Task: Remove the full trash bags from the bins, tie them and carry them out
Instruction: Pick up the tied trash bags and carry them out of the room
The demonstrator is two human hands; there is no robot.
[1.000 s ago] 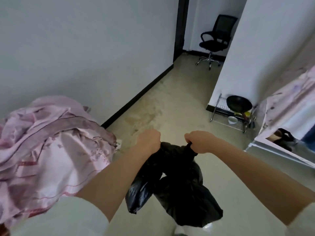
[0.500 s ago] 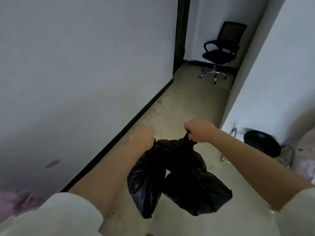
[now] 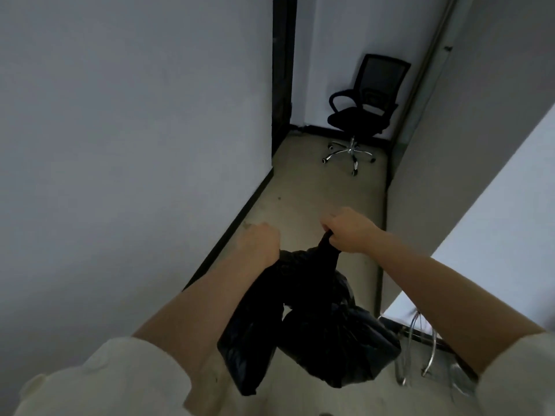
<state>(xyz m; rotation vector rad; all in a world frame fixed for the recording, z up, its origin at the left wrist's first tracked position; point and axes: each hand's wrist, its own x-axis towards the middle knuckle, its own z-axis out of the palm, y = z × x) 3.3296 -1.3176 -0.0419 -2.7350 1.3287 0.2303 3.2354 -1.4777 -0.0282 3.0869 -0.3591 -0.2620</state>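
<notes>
1. Hanging low and close, between two bare arms in pale sleeves [image 3: 99, 382]: two black trash bags. Left bag [image 3: 250, 334] long and thin, long way running up and down, bottom tip pointing at the floor, leaning a little to the left. Right bag [image 3: 339, 340] fatter and rounder, neck pointing up, belly down. Touching each other at the top; both off the floor.
2. Just right of the right bag, down low: part of a shiny wire rack [image 3: 426, 349], with the bag hanging partly in front.
3. Higher up, gripping the bags: left hand [image 3: 259, 243] curled tight into a fist round the top of the left bag, back of the hand facing up. Right hand [image 3: 350, 231] also curled tight, pinching the twisted neck of the right bag, neck standing almost straight up into the fist. Hands near each other, not touching.
4. Under and past the hands: pale floor [image 3: 303, 202] of a thin hallway, running away from the camera. Big white wall [image 3: 135, 130] on the left with a dark strip along the bottom. Another white wall on the right.
5. Far at the end: black office chair [image 3: 365, 111] on shiny wheeled legs, and a dark door frame [image 3: 283, 70] to the left.
</notes>
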